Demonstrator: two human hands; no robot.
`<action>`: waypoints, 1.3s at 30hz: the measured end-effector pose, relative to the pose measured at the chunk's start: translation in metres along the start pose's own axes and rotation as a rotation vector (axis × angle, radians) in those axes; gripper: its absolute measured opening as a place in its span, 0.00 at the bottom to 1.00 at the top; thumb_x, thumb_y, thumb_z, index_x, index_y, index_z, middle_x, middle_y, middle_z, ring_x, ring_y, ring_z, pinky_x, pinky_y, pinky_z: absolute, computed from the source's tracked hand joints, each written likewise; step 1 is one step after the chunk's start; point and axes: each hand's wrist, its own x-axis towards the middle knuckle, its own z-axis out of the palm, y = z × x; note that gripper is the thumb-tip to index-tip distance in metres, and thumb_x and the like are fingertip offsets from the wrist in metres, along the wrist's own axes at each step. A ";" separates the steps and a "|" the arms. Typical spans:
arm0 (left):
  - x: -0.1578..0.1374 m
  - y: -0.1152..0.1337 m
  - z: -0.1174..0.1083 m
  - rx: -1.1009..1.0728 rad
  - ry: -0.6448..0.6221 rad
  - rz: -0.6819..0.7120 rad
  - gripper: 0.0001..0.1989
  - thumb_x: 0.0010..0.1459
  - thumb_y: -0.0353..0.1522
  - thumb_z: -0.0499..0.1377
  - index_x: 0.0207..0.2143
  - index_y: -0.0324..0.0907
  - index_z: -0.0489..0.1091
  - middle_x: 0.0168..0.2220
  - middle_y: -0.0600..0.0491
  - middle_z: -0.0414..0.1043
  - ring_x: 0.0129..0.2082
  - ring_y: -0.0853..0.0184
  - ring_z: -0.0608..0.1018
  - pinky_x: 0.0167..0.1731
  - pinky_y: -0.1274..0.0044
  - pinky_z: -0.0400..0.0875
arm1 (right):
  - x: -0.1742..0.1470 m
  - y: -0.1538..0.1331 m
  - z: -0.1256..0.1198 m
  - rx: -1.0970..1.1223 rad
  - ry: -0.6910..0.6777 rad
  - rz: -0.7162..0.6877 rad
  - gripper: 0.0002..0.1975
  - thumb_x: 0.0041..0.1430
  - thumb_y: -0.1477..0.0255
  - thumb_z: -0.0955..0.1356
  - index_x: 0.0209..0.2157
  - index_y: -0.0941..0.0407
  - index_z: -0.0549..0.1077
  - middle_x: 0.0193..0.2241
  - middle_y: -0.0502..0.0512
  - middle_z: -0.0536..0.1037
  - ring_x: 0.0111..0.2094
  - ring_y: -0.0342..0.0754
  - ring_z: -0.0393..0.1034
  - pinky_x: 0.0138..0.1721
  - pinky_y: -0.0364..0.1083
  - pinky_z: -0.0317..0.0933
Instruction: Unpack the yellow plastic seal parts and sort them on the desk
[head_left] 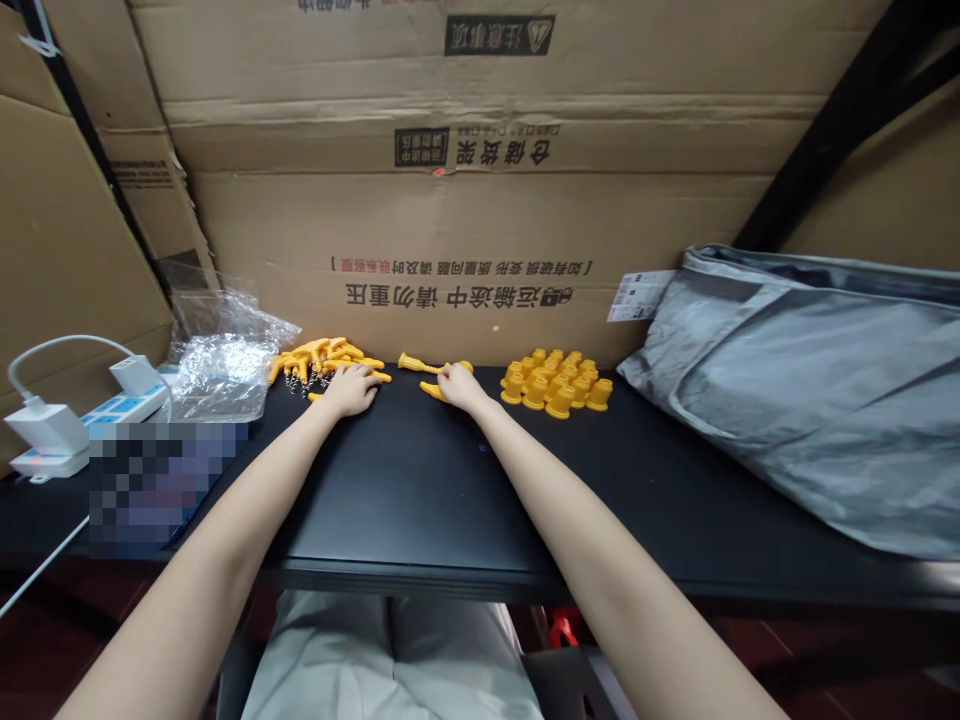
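My left hand (352, 390) rests over the right edge of a pile of yellow curved pieces (307, 355), its fingers stretched out. Short metal chains (304, 382) hang among them. A yellow tip (382, 377) pokes out beyond the fingers; what lies under the palm is hidden. My right hand (459, 387) is closed, with a yellow curved piece (433, 390) sticking out to its left. Just behind that hand lies a slim yellow piece with a flared end (410, 362). To the right stands a group of small yellow cup-shaped pieces (559, 383).
A crumpled clear plastic bag (225, 370) lies at the left, near a white power strip (127, 405) with plugged-in chargers. A large grey bag (795, 390) takes up the right side. Cardboard (465, 220) walls the back of the black table (420, 510).
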 end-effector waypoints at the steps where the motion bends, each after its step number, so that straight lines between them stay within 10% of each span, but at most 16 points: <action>1: 0.000 -0.001 0.000 -0.004 -0.012 -0.023 0.17 0.60 0.33 0.49 0.46 0.48 0.74 0.52 0.49 0.71 0.55 0.58 0.68 0.55 0.62 0.59 | 0.000 0.002 -0.002 0.008 -0.010 -0.015 0.16 0.61 0.79 0.59 0.41 0.62 0.77 0.43 0.63 0.78 0.45 0.47 0.72 0.44 0.41 0.60; 10: 0.011 0.015 -0.019 -0.197 -0.183 -0.368 0.16 0.55 0.36 0.54 0.43 0.46 0.76 0.48 0.47 0.75 0.53 0.54 0.71 0.56 0.58 0.58 | -0.022 0.007 -0.014 -0.163 -0.090 -0.185 0.17 0.57 0.81 0.62 0.44 0.55 0.77 0.48 0.59 0.76 0.49 0.54 0.65 0.43 0.48 0.56; 20: -0.009 0.054 -0.038 -0.170 0.402 -0.058 0.15 0.62 0.34 0.49 0.47 0.44 0.71 0.48 0.45 0.74 0.51 0.59 0.72 0.57 0.59 0.53 | -0.041 -0.012 -0.027 -0.299 0.085 -0.401 0.16 0.63 0.80 0.59 0.46 0.56 0.73 0.43 0.60 0.77 0.48 0.53 0.62 0.54 0.57 0.43; 39: -0.014 0.067 -0.048 -0.025 0.194 -0.212 0.20 0.57 0.33 0.53 0.52 0.41 0.65 0.43 0.44 0.76 0.43 0.57 0.78 0.41 0.71 0.68 | -0.050 -0.027 -0.035 -0.210 0.252 -0.418 0.16 0.66 0.74 0.58 0.53 0.58 0.68 0.47 0.64 0.74 0.48 0.55 0.64 0.58 0.62 0.39</action>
